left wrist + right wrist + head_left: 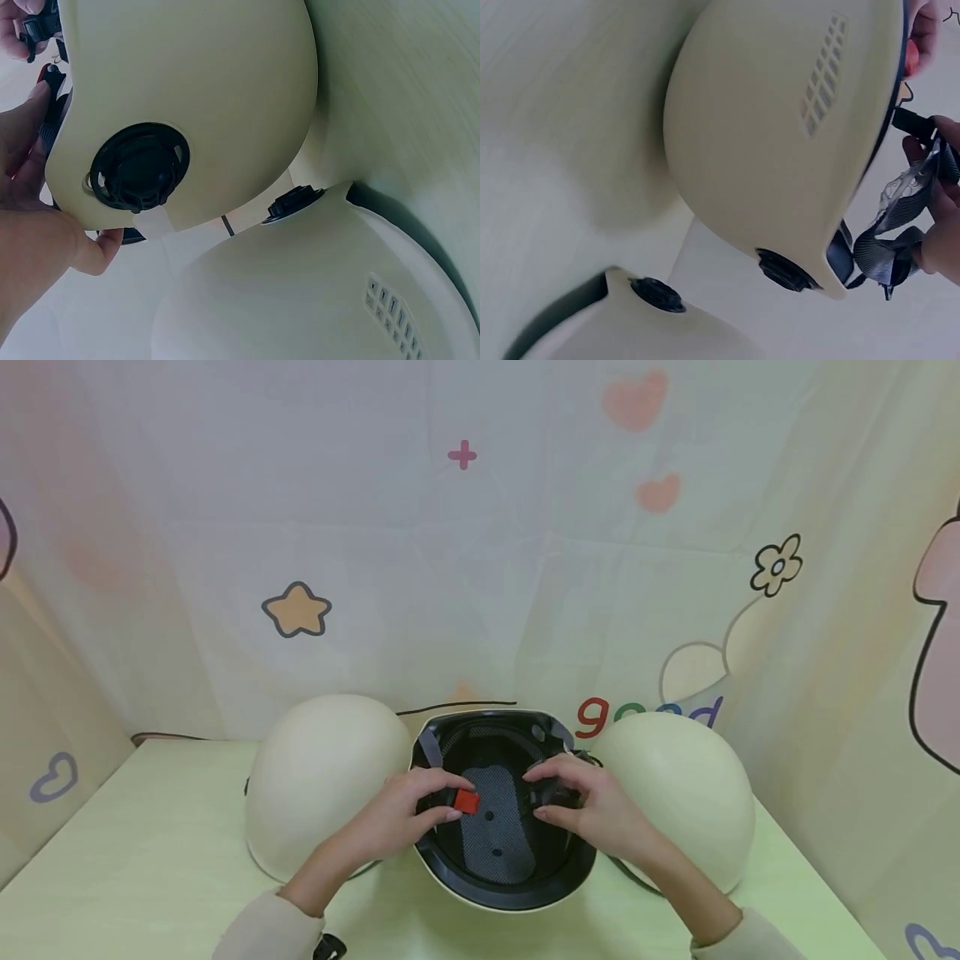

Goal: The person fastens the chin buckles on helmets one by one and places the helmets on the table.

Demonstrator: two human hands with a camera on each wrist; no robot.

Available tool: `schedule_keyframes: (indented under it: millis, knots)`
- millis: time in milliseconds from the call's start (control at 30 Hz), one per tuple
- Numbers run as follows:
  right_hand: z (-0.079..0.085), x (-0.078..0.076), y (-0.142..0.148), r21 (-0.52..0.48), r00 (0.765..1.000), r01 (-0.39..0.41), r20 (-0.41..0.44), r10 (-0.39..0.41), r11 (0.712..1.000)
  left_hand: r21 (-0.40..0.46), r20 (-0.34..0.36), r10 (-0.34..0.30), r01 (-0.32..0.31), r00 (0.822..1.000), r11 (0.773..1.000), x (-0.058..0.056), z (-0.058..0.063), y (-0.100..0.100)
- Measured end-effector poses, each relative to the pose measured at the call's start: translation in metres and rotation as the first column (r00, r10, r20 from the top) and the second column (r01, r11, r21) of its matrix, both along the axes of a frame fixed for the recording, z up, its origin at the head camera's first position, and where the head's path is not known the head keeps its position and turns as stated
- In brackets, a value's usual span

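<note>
The cream, hard-shelled helmet with a black lining (517, 897) sits upturned on the pale green tabletop (150, 810), between two cream domed helmets, the left one (322, 777) and the right one (682, 793), both standing shell-up. Its opening shows a grey mesh pad (495, 852) inside. Over that opening, the left hand (401, 806) pinches a red and black plastic buckle piece (467, 801) between thumb and fingers, a narrow grip. The right hand (603, 802) faces it, holding a black plastic buckle piece (915, 124) between thumb and fingertip, with a dark, folded fabric strap (900, 217) gathered beneath the palm. The two buckle pieces are apart, a gap between them. On the upturned helmet's side, the left wrist view shows a round black fitting (142, 166); the right wrist view shows a slanted grid vent (825, 75). Behind hangs a pale printed curtain (375, 485), bearing an orange star (297, 610) and pink hearts (636, 400).
</note>
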State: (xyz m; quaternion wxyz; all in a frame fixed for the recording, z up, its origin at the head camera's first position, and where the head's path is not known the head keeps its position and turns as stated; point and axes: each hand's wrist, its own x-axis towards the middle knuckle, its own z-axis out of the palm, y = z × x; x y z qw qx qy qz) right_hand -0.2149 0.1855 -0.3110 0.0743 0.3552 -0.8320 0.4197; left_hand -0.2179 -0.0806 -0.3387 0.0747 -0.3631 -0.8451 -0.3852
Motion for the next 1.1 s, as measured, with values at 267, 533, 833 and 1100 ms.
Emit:
schedule_keyframes:
  millis: [267, 533, 833, 1100]
  knots:
    - [0.019, 0.005, 0.003, 0.129, 0.987, 0.043, -0.158, -0.022, 0.991, 0.006, 0.000, 0.015, -0.015, 1.000, 1.000, 0.000, -0.003, -0.003]
    - [0.035, 0.014, 0.002, 0.184, 0.985, 0.075, -0.165, -0.044, 0.980, 0.014, 0.001, 0.016, -0.016, 1.000, 1.000, 0.001, -0.004, -0.004]
    - [0.036, 0.014, 0.002, 0.085, 0.995, -0.023, -0.098, 0.031, 0.996, 0.024, 0.003, 0.014, -0.014, 1.000, 1.000, 0.001, -0.006, -0.006]
    - [0.014, 0.006, 0.000, -0.040, 0.991, -0.030, 0.128, 0.035, 0.999, 0.028, -0.002, 0.008, -0.008, 1.000, 1.000, 0.000, -0.005, -0.004]
